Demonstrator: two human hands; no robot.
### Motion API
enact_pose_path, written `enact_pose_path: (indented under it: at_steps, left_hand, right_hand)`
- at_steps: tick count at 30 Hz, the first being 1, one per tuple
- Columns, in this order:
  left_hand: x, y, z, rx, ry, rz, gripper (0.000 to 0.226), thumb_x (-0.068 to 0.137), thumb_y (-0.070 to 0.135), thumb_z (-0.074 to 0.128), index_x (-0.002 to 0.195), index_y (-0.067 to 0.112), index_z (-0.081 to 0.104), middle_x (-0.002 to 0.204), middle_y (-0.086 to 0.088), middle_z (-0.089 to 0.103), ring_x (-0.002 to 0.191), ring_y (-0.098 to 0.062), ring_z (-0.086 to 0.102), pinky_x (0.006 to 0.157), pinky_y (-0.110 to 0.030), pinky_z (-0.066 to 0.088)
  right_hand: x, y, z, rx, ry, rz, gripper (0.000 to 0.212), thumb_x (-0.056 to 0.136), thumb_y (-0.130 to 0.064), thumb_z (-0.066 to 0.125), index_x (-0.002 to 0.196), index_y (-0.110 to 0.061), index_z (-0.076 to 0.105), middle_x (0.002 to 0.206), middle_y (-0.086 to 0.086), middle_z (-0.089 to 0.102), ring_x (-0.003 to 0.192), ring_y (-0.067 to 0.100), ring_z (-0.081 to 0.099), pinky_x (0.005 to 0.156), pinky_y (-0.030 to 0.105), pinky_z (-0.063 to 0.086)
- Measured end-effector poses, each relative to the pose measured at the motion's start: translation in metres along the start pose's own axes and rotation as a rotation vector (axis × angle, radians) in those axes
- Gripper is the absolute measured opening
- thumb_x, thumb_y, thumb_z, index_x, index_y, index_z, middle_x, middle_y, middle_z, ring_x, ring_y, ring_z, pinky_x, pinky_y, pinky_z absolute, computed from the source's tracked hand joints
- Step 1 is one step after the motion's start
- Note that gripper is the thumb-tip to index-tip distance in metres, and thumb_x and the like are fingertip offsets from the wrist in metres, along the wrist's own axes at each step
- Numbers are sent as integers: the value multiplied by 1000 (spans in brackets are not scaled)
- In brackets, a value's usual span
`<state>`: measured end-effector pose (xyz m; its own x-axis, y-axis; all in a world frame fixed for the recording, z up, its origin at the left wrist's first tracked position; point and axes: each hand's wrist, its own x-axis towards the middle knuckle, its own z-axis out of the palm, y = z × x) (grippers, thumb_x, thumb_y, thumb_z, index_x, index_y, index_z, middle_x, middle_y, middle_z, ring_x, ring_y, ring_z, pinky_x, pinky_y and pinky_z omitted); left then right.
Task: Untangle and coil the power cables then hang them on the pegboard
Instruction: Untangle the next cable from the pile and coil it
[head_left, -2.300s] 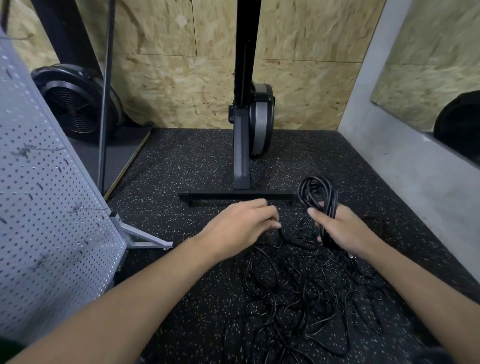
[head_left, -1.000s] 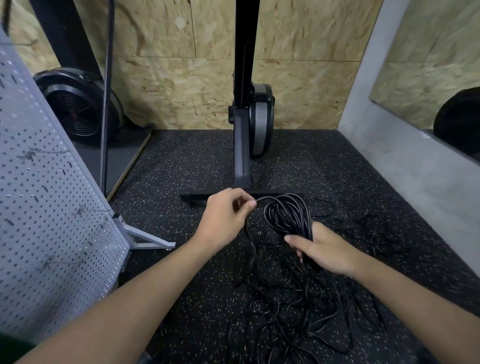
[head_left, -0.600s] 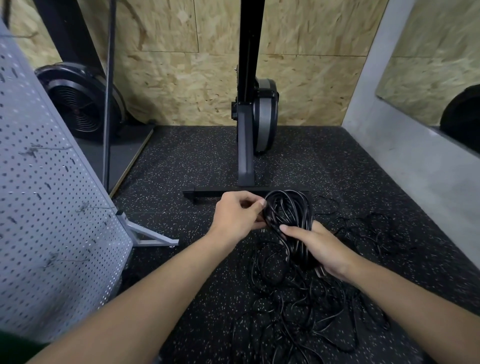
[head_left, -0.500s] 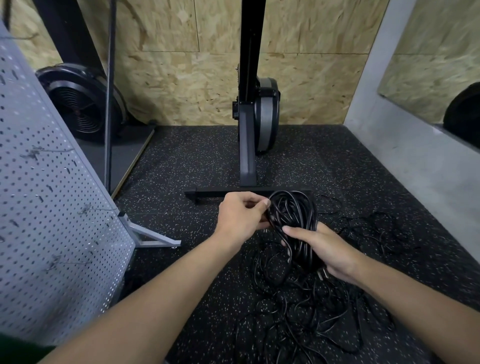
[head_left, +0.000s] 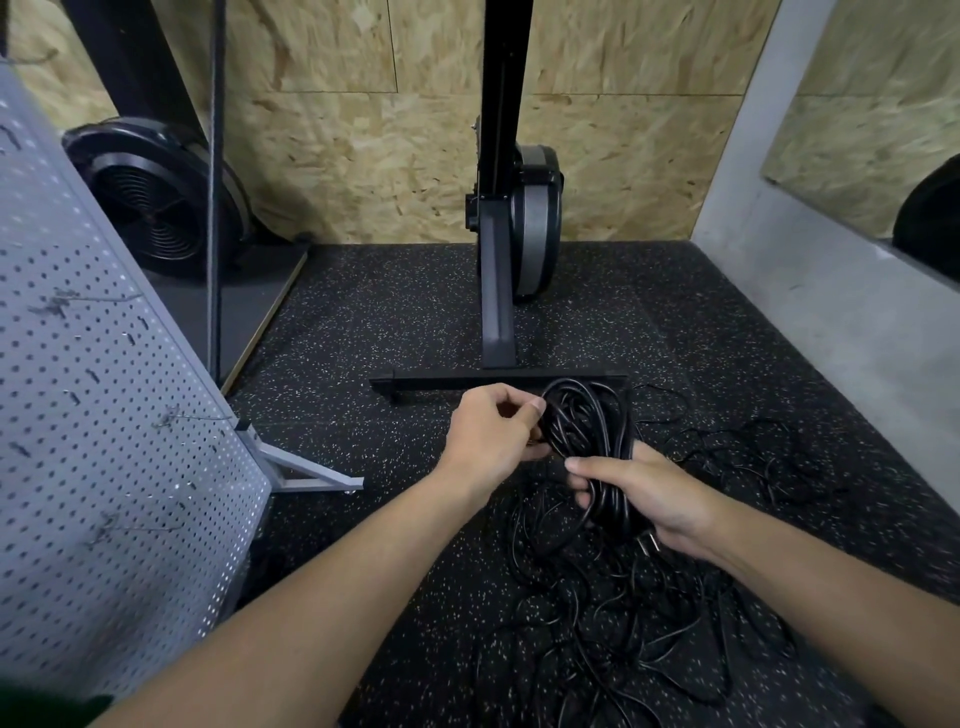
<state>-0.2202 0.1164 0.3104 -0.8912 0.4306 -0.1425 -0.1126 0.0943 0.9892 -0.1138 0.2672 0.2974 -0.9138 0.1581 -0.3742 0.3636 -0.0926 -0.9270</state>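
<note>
Mid-coiling: my right hand (head_left: 649, 499) clasps the coil (head_left: 587, 421); my left hand (head_left: 488, 441) pinches, I think, one of its strands; next, draw slack from the tangle (head_left: 597, 623) and lay another loop.

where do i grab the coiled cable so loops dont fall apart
Grip the coiled cable at its lower end from the right, where the right hand bunches all strands. The top fans into open loops, pinched at one edge by the left hand; gripping there would likely miss some.

One wide-angle view from the person's head, facing forward and down, close above the left hand (head_left: 488, 436), right hand (head_left: 655, 500) and floor (head_left: 395, 322).
</note>
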Motion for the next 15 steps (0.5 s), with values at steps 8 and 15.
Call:
enact_pose_path:
  at_steps: [8, 15]
  left_hand:
    - [-7, -16, -10, 431, -434, -35, 30, 98, 26, 58, 127, 34, 62, 123, 8, 72, 111, -13, 68, 101, -39, 53]
    - [-18, -31, 4, 706, -657, 85, 20, 99, 26, 62, 111, 35, 75, 103, 9, 75, 78, -13, 64, 78, -30, 51]
  right_hand:
    - [-7, -14, -15, 215, 131, -123, 22, 96, -17, 71, 113, -3, 68, 82, 5, 65, 72, 17, 63, 66, 33, 52]
    - [-23, -36, -24, 411, 70, -223, 46, 85, -14, 70, 128, 1, 67, 77, 3, 61, 71, 17, 63, 69, 33, 59]
